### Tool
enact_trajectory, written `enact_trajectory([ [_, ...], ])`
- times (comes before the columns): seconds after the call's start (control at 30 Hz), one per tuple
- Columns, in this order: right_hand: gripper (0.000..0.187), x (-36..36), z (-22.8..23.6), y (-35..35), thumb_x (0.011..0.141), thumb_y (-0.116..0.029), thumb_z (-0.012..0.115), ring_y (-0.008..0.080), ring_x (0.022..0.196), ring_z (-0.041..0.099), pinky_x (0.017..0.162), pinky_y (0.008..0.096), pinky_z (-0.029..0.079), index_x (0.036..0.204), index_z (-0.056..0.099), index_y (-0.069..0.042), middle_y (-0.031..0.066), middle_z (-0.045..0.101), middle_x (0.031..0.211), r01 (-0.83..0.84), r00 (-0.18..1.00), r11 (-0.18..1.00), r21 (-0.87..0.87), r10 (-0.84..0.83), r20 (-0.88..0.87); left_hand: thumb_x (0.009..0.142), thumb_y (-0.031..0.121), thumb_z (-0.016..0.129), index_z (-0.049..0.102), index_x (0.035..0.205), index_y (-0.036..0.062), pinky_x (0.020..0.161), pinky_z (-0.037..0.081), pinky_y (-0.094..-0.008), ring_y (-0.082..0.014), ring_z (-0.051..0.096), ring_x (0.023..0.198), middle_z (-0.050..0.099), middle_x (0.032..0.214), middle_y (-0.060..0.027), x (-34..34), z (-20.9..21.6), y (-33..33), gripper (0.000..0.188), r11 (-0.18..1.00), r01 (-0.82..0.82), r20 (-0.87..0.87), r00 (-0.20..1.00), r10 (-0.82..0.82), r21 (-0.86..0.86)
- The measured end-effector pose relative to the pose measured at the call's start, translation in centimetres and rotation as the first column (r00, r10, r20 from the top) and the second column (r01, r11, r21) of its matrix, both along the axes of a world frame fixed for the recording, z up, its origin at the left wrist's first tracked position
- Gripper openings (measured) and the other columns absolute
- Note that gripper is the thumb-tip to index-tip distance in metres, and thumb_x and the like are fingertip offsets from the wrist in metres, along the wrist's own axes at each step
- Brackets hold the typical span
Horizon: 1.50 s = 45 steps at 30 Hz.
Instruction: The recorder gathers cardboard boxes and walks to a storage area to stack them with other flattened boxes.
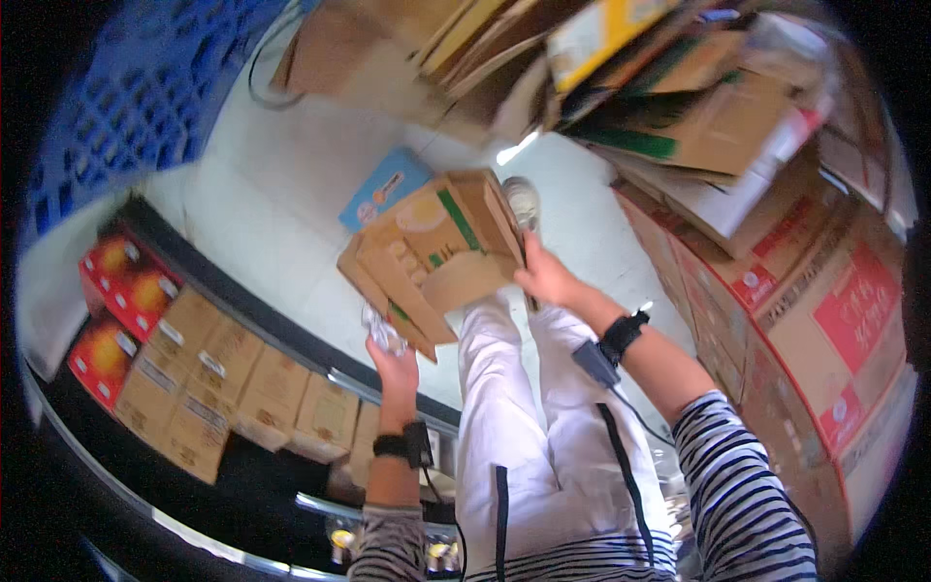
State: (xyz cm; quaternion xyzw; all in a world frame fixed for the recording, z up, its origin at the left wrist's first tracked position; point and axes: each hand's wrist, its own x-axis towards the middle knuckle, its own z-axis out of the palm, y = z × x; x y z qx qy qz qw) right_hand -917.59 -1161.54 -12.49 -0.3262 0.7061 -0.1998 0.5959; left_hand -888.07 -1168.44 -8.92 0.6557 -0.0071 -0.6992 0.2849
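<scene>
A brown cardboard box (412, 241) with green markings and loose flaps hangs tilted in front of my legs. My right hand (548, 278) is closed on its right edge, thumb and fingers pinching the cardboard. At its lower left corner, my left hand (393, 365) is closed around a crumpled piece of clear plastic wrap (385, 333). Whether the left fingers also touch the box I cannot tell. Just past the box, a flat blue package (385, 186) with an orange mark shows, partly covered by it.
Flattened cardboard (722, 126) is piled on large red-and-brown cartons (815, 320) at my right. More cardboard (369, 48) stands ahead. On the left, a black shelf edge (233, 291) bears small brown cartons (218, 364) and red boxes (126, 281). A blue plastic crate (145, 97) is at far left.
</scene>
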Motion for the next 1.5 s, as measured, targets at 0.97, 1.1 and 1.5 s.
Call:
enact_trajectory([
  [0.97, 0.031, -11.6, 22.5, 8.6, 0.082, -0.003, 0.049, 0.02, 0.101, 0.052, 0.087, 0.0338, 0.043, 0.113, 0.046, -0.003, 0.0073, 0.053, 0.11, 0.756, -0.62, -0.593, 0.279, -0.509, 0.598, 0.075, 0.037, 0.052, 0.053, 0.095, -0.0032, 0.079, 0.045, -0.0416, -0.0343, 0.059, 0.087, 0.061, 0.089, -0.0238, -63.0, 30.6, 1.3, 0.045, -0.941, 0.234, 0.955, -0.113, -0.276, -0.244],
  [1.1, 0.027, -14.7, 20.1, 6.4, 0.083, -0.005, 0.048, 0.0199, 0.097, 0.054, 0.084, 0.0335, 0.045, 0.11, 0.049, -0.004, 0.0078, 0.055, 0.105, 0.66, -0.676, -0.657, 0.364, -0.308, 0.67, 0.073, 0.032, 0.057, 0.055, 0.083, 0.0016, 0.083, 0.041, -0.0411, -0.0312, 0.059, 0.083, 0.062, 0.08, -0.0171, -65.3, 28.4, 4.9, 0.032, -0.978, 0.157, 0.989, 0.071, -0.126, -0.136],
  [1.5, 0.025, -20.5, 8.0, 6.1, 0.079, -0.008, 0.053, 0.0251, 0.094, 0.056, 0.083, 0.0341, 0.045, 0.101, 0.054, 0.003, 0.012, 0.057, 0.1, 0.575, -0.692, -0.704, 0.416, -0.147, 0.707, 0.072, 0.028, 0.059, 0.053, 0.089, 0.0037, 0.095, 0.031, -0.0447, -0.0284, 0.054, 0.094, 0.059, 0.089, -0.0129, -70.4, 19.1, 5.5, 0.031, -0.979, 0.058, 0.948, 0.268, -0.172, -0.194],
])
